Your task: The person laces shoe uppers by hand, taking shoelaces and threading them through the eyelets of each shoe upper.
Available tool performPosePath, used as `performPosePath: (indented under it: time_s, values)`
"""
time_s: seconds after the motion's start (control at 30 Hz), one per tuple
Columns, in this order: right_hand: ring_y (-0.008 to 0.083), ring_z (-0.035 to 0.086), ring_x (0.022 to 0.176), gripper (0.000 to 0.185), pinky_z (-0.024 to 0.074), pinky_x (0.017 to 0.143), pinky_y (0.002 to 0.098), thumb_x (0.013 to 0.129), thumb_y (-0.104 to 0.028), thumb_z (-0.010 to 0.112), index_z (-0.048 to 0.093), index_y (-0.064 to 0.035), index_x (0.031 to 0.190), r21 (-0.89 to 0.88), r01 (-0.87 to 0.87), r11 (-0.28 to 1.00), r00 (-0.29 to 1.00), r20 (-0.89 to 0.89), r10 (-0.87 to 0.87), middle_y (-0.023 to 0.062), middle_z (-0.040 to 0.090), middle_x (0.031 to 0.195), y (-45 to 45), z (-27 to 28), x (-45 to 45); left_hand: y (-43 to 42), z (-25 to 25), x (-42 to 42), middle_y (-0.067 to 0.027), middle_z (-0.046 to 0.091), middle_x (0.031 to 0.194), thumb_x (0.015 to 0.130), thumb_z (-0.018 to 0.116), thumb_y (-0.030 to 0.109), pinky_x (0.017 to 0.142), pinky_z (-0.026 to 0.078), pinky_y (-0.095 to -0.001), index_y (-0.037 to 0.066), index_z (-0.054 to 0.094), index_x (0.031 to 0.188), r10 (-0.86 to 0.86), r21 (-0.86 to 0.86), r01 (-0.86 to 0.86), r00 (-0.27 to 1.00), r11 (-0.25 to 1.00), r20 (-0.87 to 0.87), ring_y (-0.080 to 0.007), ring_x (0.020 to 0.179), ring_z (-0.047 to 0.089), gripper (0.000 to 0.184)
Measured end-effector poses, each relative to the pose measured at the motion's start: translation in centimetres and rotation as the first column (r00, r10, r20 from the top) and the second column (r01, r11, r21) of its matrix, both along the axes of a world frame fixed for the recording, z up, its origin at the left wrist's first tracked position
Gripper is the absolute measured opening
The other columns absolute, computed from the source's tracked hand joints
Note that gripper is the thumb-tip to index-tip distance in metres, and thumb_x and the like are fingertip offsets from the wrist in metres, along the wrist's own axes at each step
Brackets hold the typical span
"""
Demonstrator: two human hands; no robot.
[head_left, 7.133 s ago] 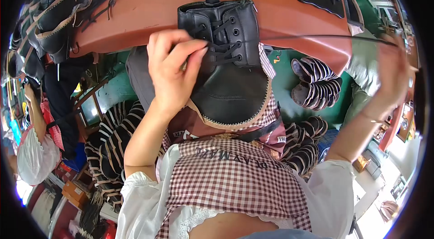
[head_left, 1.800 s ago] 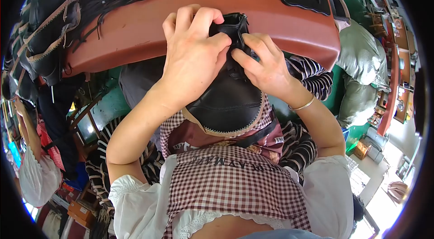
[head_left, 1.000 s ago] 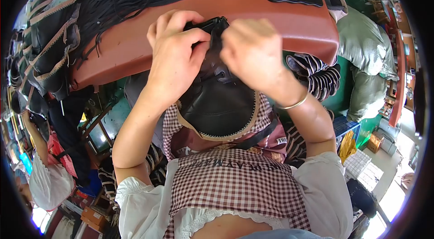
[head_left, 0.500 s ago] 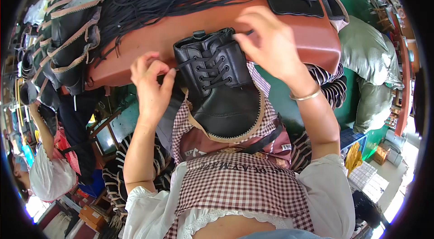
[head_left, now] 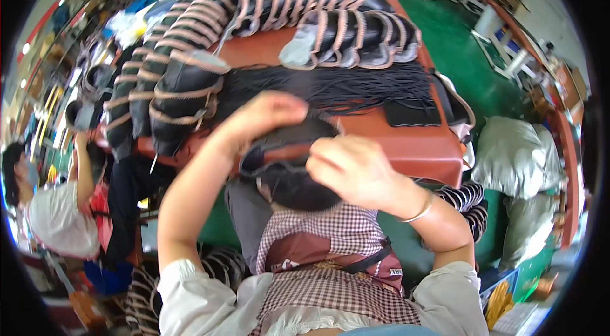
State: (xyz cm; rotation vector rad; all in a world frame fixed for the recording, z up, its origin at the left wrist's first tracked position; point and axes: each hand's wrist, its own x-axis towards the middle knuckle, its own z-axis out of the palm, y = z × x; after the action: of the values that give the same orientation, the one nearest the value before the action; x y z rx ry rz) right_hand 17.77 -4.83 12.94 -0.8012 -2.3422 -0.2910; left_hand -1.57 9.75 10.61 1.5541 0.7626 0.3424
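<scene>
Between my two hands hangs a black shoe upper [head_left: 292, 183], blurred by motion, above my lap at the near table edge. Its opening faces up and its lacing cannot be made out. My left hand [head_left: 270, 114] is at its upper left edge, fingers bent and closed around it. My right hand [head_left: 346, 164] has its fingers pressed together at the right side of the upper. Behind them, a bundle of black laces [head_left: 343, 87] lies across the brown table [head_left: 413, 155].
Rows of black uppers with tan edging [head_left: 286, 2] stand at the table's back and left [head_left: 181, 94]. A black flat piece [head_left: 412, 114] lies at the right. Grey-green sacks [head_left: 518, 155] sit on the floor at right. A co-worker [head_left: 60, 215] is at far left.
The view has tilted up, showing more of the table. The laced upper, upright with both hands spread at its sides before, is now tipped and blurred between my closed hands.
</scene>
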Motion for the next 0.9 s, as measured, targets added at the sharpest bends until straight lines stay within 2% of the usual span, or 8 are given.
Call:
performPosePath:
  time_s: [0.17,0.27,0.37,0.53,0.67,0.77,0.83,0.9]
  values:
    - [0.0346,0.062,0.093,0.048,0.0536,0.074,0.0409,0.066,0.003,0.067,0.059,-0.0021,0.112,0.155,0.035,0.987,0.961,-0.278,0.009,0.0207,0.053,0.125,3.5,-4.3,0.2,5.7,9.0,-1.3,-0.0075,0.063,0.118,0.085,0.068,0.006,0.095,0.046,-0.0283,-0.005,0.054,0.126,0.125,0.524,-0.154,0.988,0.837,0.092,-0.0128,0.105,0.058,0.045]
    - [0.0353,0.053,0.111,0.055,0.0461,0.093,0.0459,0.066,-0.001,0.068,0.054,-0.0027,0.120,-0.045,0.243,0.969,0.958,-0.146,-0.247,0.0181,0.047,0.133,6.3,-9.5,1.5,12.6,9.2,-4.0,-0.0118,0.065,0.116,0.082,0.070,0.019,0.106,0.033,-0.0457,0.012,0.064,0.120,0.445,0.942,0.098,0.862,0.322,-0.242,-0.0270,0.111,0.059,0.039]
    - [0.0349,0.045,0.121,0.056,0.0372,0.102,0.0484,0.069,-0.007,0.070,0.052,-0.0020,0.122,-0.152,0.384,0.911,0.922,0.018,-0.386,0.0164,0.043,0.137,8.2,-14.5,3.3,18.8,7.0,-7.6,-0.0052,0.066,0.094,0.086,0.062,0.015,0.101,0.031,-0.0524,0.019,0.069,0.108,0.606,0.897,0.413,0.758,-0.157,-0.242,-0.0235,0.102,0.061,0.024]
    - [0.0368,0.043,0.123,0.055,0.0347,0.103,0.0485,0.071,-0.009,0.069,0.051,0.0000,0.123,-0.263,0.405,0.876,0.907,-0.002,-0.420,0.0166,0.042,0.139,8.3,-17.2,4.1,23.9,3.5,-14.1,-0.0157,0.069,0.089,0.078,0.061,0.013,0.078,0.050,-0.0440,0.014,0.072,0.100,0.549,0.724,0.508,0.475,0.467,-0.688,-0.0344,0.086,0.065,0.025]
    - [0.0347,0.040,0.126,0.053,0.0324,0.104,0.0491,0.077,-0.021,0.065,0.051,-0.0032,0.125,-0.274,0.449,0.851,0.892,0.085,-0.443,0.0151,0.042,0.139,8.5,-16.8,4.1,22.4,1.7,-10.0,-0.0134,0.068,0.107,0.077,0.064,0.018,0.096,0.042,-0.0449,0.020,0.073,0.105,0.547,0.511,0.681,0.191,0.524,-0.815,-0.0306,0.109,0.059,0.030]
    - [0.0345,0.039,0.127,0.052,0.0317,0.104,0.0499,0.078,-0.025,0.062,0.051,-0.0029,0.125,-0.293,0.457,0.840,0.890,0.140,-0.435,0.0161,0.042,0.139,8.7,-16.9,4.2,22.7,-1.4,-2.3,-0.0132,0.063,0.118,0.084,0.065,0.029,0.102,0.039,-0.0428,0.015,0.068,0.115,0.491,0.815,0.458,0.650,0.356,-0.580,-0.0316,0.117,0.053,0.034]
    - [0.0348,0.039,0.127,0.051,0.0322,0.104,0.0495,0.079,-0.025,0.062,0.052,-0.0017,0.123,-0.284,0.435,0.855,0.900,0.112,-0.421,0.0176,0.042,0.138,8.7,-16.9,4.4,25.2,-4.5,5.1,-0.0156,0.063,0.117,0.089,0.063,0.037,0.099,0.042,-0.0341,0.000,0.063,0.118,0.197,0.833,0.121,0.944,0.539,-0.265,-0.0265,0.112,0.058,0.046]
    - [0.0347,0.041,0.125,0.049,0.0332,0.103,0.0487,0.078,-0.025,0.064,0.054,-0.0007,0.119,-0.295,0.420,0.858,0.905,0.075,-0.418,0.0180,0.044,0.136,8.7,-17.0,4.7,23.8,-6.5,11.9,-0.0199,0.062,0.121,0.084,0.068,0.045,0.100,0.041,-0.0343,-0.007,0.060,0.118,0.313,0.483,-0.323,0.944,0.814,0.105,-0.0283,0.116,0.057,0.062]
